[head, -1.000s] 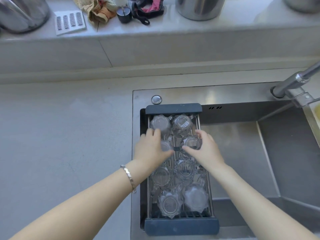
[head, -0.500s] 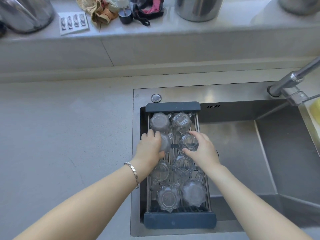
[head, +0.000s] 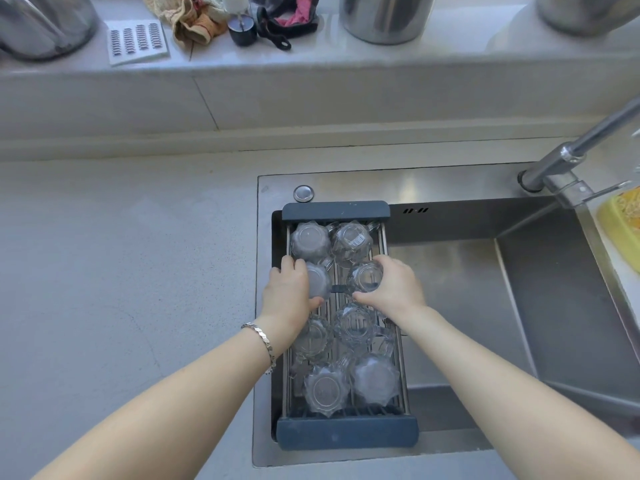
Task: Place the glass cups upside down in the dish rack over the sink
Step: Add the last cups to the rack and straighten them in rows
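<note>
A dark blue dish rack [head: 346, 434] spans the left part of the steel sink [head: 460, 289]. Several clear faceted glass cups stand upside down in it, in two columns. My left hand [head: 287, 296] is closed around a cup [head: 318, 280] in the second row of the left column. In the right column beside it, my right hand [head: 394, 289] grips another cup [head: 363, 278]. Two cups [head: 310, 240] sit at the far end, and others [head: 375, 379] fill the near end. My left wrist hides part of one cup.
A grey countertop [head: 121, 289] lies left of the sink. The tap [head: 568, 157] reaches in from the right, above a yellow tray [head: 620, 230]. On the ledge behind stand steel pots [head: 384, 15], cloths [head: 194, 22], a small dark cup [head: 242, 31] and a white grid sheet [head: 136, 41].
Both hands have shifted a little toward the far end of the rack with the two cups. The cups in the other rows have stayed in place.
</note>
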